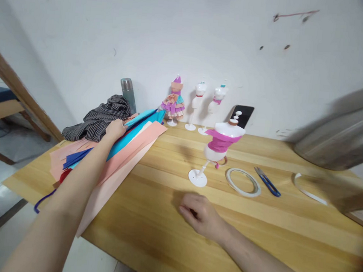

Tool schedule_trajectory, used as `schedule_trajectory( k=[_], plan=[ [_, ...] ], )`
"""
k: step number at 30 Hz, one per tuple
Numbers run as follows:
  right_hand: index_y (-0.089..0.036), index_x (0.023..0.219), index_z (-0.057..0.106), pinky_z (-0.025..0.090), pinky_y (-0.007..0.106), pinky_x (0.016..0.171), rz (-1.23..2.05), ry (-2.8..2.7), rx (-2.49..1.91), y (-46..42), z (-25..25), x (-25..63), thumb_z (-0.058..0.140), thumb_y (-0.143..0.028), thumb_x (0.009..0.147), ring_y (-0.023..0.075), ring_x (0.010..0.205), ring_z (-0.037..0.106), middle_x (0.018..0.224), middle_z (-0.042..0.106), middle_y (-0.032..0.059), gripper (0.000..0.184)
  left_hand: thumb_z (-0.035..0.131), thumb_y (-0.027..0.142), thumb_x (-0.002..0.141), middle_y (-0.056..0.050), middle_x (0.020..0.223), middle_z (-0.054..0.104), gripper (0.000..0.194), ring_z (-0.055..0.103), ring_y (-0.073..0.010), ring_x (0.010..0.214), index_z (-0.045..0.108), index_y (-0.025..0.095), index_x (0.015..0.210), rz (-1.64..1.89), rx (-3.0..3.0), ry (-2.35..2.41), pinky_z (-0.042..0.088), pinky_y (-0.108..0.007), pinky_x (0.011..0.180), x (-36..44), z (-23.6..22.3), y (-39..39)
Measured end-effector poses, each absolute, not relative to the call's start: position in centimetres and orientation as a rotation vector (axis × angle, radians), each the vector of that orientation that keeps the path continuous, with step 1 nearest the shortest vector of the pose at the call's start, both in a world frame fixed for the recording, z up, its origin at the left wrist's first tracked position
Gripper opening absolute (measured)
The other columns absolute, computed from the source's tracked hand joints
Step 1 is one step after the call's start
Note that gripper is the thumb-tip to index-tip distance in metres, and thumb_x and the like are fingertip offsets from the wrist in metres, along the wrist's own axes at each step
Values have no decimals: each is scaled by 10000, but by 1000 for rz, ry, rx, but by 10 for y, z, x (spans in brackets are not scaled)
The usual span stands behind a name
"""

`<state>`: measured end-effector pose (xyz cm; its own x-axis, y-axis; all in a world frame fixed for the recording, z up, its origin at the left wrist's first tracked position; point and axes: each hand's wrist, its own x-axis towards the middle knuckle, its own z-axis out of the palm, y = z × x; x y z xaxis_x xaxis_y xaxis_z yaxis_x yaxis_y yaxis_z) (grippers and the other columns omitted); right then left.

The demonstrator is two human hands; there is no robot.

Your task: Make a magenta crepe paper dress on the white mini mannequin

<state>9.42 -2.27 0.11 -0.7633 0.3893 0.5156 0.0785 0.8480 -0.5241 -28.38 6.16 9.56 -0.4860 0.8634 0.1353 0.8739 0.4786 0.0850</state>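
Observation:
At the left, my left hand (115,129) is closed on the edge of a light blue crepe-like sheet (141,117) in a pile of coloured sheets. A peach sheet (135,148) and a darker blue one lie in the same pile. My right hand (199,214) rests on the table in a loose fist, with nothing visible in it. Just beyond it stands a small white mannequin (210,154) on a round base, its bust wrapped in a magenta piece (220,141). A roll of white tape (243,182) and blue thread snips (267,182) lie to its right.
Along the wall stand a small mannequin in a ruffled dress (173,103), two barer mannequins (199,99) and a dark phone (243,115). A striped cloth (102,120) and a flask (128,93) are at left. A white strip (309,192) lies right, near a large metal vessel (345,134).

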Motion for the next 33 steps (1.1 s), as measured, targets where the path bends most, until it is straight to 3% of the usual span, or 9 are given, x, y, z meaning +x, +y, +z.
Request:
schedule_trajectory(
  k=[4, 7, 10, 13, 15, 18, 22, 28, 33],
  plan=[
    [-219, 633, 388, 298, 243, 504, 670, -2385, -358, -23, 4, 94, 406, -220, 958, 114, 521, 373, 561, 430, -28, 325, 427, 343, 900, -209, 1097, 682, 365, 644, -328, 1025, 678, 128, 1054, -181, -1482, -2602, 503, -414, 833, -285, 104, 60],
    [-220, 635, 397, 305, 246, 503, 675, -2384, -362, -22, 3, 94, 402, -222, 956, 117, 519, 374, 555, 442, -24, 321, 458, 361, 890, -225, 1183, 641, 405, 598, -356, 1107, 626, 118, 1168, -155, -1537, -2518, 473, -454, 899, -265, 99, 54],
    [-215, 650, 428, 313, 245, 506, 678, -2384, -365, -22, 2, 94, 404, -228, 958, 116, 523, 394, 564, 467, -17, 309, 575, 473, 827, -212, 1476, 408, 603, 357, -409, 1351, 504, 157, 1335, -129, -1655, -2369, 335, -526, 1050, -230, 80, 41],
    [-212, 651, 434, 308, 243, 507, 672, -2385, -352, -22, 0, 94, 409, -221, 956, 114, 526, 398, 567, 466, -19, 306, 618, 440, 805, -193, 1532, 324, 531, 217, -413, 1412, 591, 142, 1244, 11, -1890, -2105, 205, -553, 1114, -200, 60, 32],
    [-213, 650, 424, 305, 241, 510, 660, -2379, -344, -22, 0, 93, 417, -209, 951, 114, 526, 391, 563, 456, -24, 301, 597, 315, 817, -211, 1476, 394, 420, 293, -399, 1369, 634, 114, 1184, -22, -1874, -2158, 250, -523, 1091, -190, 54, 32],
    [-215, 651, 415, 303, 239, 517, 649, -2376, -349, -23, 0, 93, 427, -190, 942, 114, 526, 389, 562, 448, -28, 292, 490, 175, 841, -218, 1207, 606, 278, 478, -358, 1210, 705, 106, 1003, -68, -1849, -2273, 388, -452, 965, -192, 58, 39],
    [-219, 644, 394, 291, 238, 515, 636, -2379, -338, -23, 2, 93, 432, -179, 931, 115, 524, 378, 557, 434, -33, 292, 455, 190, 850, -152, 927, 699, 262, 624, -283, 930, 707, 132, 890, -135, -1837, -2385, 466, -358, 782, -215, 78, 52],
    [-224, 635, 347, 275, 238, 510, 644, -2381, -333, -21, 1, 94, 420, -189, 937, 112, 520, 349, 558, 399, -40, 312, 433, 251, 874, -129, 960, 715, 285, 650, -243, 890, 681, 136, 955, -297, -1723, -2498, 467, -310, 775, -261, 99, 63],
    [-213, 646, 396, 290, 231, 516, 665, -2386, -335, -21, -1, 93, 415, -205, 947, 109, 527, 370, 564, 427, -31, 301, 415, 238, 898, -152, 1077, 692, 313, 637, -252, 1003, 645, 127, 1077, -442, -1715, -2501, 454, -312, 848, -264, 91, 58]
  ],
)
